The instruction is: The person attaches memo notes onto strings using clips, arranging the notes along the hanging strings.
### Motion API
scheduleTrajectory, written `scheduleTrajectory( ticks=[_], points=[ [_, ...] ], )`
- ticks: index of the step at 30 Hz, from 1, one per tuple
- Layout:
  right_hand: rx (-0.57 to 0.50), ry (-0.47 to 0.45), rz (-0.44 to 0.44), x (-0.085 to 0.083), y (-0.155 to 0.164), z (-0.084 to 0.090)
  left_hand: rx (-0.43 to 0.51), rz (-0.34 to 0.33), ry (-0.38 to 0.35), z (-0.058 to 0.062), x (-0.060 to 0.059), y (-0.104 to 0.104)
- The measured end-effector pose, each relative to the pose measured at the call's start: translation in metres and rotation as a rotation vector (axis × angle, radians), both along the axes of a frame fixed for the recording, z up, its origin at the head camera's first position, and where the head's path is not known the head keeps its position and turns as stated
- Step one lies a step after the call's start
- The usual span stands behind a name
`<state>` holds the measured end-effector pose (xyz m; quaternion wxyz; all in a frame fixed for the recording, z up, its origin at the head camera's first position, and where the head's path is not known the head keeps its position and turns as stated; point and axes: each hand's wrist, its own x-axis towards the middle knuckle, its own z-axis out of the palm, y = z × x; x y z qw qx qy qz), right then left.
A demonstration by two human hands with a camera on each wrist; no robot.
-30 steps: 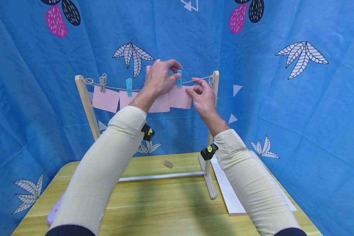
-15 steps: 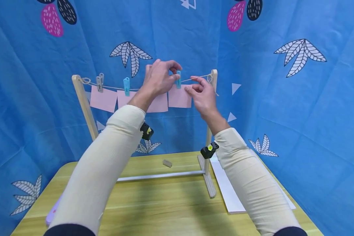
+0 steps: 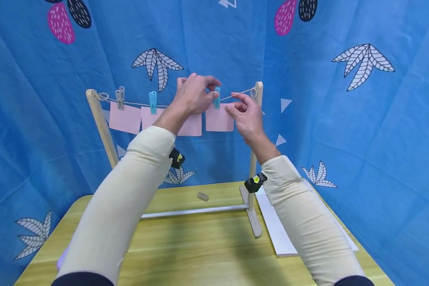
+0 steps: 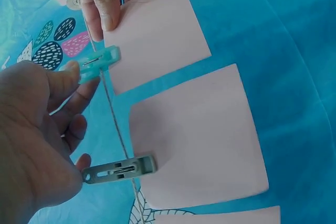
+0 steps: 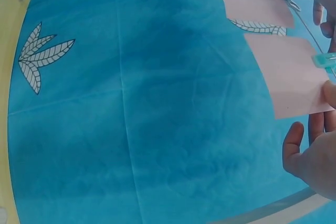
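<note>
From the head view, both arms reach up to a string (image 3: 135, 104) tied between two wooden posts (image 3: 100, 123). The left hand (image 3: 193, 95) pinches a blue peg (image 3: 217, 97) on the string. The right hand (image 3: 248, 115) holds the corner of a pink paper (image 3: 218, 119) that hangs under the peg. A small block (image 3: 202, 196) lies on the table (image 3: 200, 254).

The left wrist view shows a grey peg (image 4: 119, 170) hidden behind the left hand before. Thumb and finger squeeze the blue peg (image 4: 97, 62).

In the right wrist view, the right hand (image 5: 315, 156) is only at the edge, thumb on the pink paper (image 5: 289, 74).
</note>
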<state>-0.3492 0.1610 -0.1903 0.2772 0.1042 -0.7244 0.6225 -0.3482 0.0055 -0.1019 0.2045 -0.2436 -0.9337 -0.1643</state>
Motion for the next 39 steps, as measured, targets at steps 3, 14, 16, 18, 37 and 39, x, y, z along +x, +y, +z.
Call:
scheduleTrajectory(
  ticks=[3,14,16,18,37,39],
  points=[
    [0.009,-0.001,0.002,0.0024,0.0007,0.001,0.025,-0.006,0.015,0.0012,0.0008,-0.001],
    [0.025,-0.021,0.019,0.0034,-0.002,0.0017,-0.003,-0.012,0.002,-0.0018,-0.0007,-0.0092],
    [0.023,-0.028,0.021,0.0034,-0.0021,0.0004,-0.019,-0.007,-0.006,-0.0025,-0.0006,-0.0093],
    [0.017,-0.025,0.026,0.0031,-0.0018,-0.0006,-0.037,-0.003,-0.012,-0.0029,-0.0002,-0.0087],
    [0.002,-0.043,0.041,0.0045,-0.0012,0.0006,-0.053,0.03,0.002,-0.0029,0.0043,-0.0055],
    [0.002,-0.05,0.043,0.0047,-0.0012,0.0006,-0.055,0.034,-0.002,-0.0028,0.0044,-0.006]
  ],
)
